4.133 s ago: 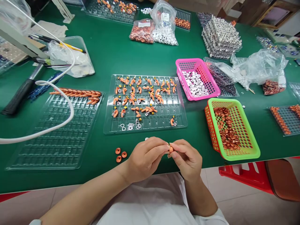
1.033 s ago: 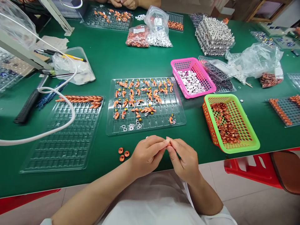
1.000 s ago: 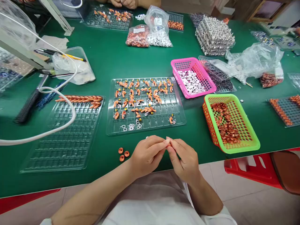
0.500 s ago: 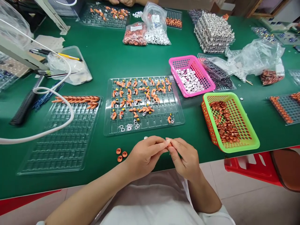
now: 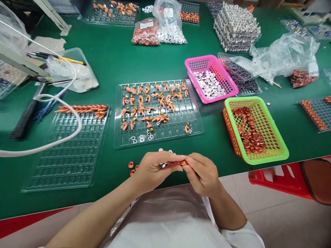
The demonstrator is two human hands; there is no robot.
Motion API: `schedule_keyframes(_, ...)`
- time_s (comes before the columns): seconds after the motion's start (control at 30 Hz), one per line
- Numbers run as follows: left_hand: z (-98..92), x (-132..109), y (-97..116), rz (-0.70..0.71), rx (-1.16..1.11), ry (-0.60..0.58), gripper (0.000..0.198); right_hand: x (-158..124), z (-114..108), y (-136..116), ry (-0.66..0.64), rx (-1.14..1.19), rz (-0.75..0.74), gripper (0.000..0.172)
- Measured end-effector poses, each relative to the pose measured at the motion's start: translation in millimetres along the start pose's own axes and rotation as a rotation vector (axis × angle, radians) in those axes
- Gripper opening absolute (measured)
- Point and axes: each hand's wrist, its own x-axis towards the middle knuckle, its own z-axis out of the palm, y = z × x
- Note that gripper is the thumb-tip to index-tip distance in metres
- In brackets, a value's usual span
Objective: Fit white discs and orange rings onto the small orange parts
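Close to the table's front edge, my left hand (image 5: 157, 170) and my right hand (image 5: 203, 174) meet fingertip to fingertip. Between them they pinch a small orange-brown plastic part (image 5: 183, 163), mostly covered by the fingers. Several orange-brown round cups (image 5: 131, 165) lie on the green table left of my left hand, which hides some of them. White round pieces (image 5: 170, 151) show just behind and under my left hand. Beyond the hands lies a clear tray (image 5: 181, 132) with several small curved orange parts and, at its front, white rings (image 5: 142, 138).
To the right stand a green basket (image 5: 280, 148) of copper-coloured cups and a pink basket (image 5: 190, 63) of white discs. At left lie a clear tray (image 5: 64, 165), a hammer (image 5: 24, 119) and a white cable (image 5: 79, 127). Bagged parts (image 5: 146, 32) and stacked trays (image 5: 236, 29) sit farther back.
My left fingers have straightened and spread slightly, so more of the orange-brown part and the white pieces show. The camera view has shifted a little.
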Motion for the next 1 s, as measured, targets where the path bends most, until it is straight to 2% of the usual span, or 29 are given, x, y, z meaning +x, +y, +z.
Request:
schedule_keyframes(0.07, -1.4, 0.0, 2.0, -0.094, -0.088, -0.014, 0.023, 0.3, 0.6, -0.3, 0.001, 0.009, -0.014, 0.022)
schedule_keyframes(0.17, -3.0, -0.2, 1.9, -0.16, -0.197, -0.033, 0.021, 0.8, 1.1, -0.1, -0.017, 0.03, -0.036, 0.023)
schedule_keyframes(0.5, -7.5, -0.5, -2.1, -0.158, -0.223, -0.147, 0.022, 0.9, -4.9, 0.2, -0.122, 0.06, -0.056, 0.014)
schedule_keyframes(0.67, -6.6, -0.9, -2.2, -0.19, -0.244, -0.135, 0.02, 2.2, -5.3, 0.6, -0.125, 0.063, -0.046, 0.015)
schedule_keyframes(0.8, -5.8, -1.9, -0.9, -0.308, -0.285, -0.115, 0.023, 2.1, -4.2, -1.7, -0.093, 0.06, -0.034, 0.02)
schedule_keyframes(1.0, -5.4, -1.9, -1.2, -0.476, -0.469, -0.13, 0.024, -0.8, -3.1, -3.4, -0.076, 0.082, -0.026, 0.023)
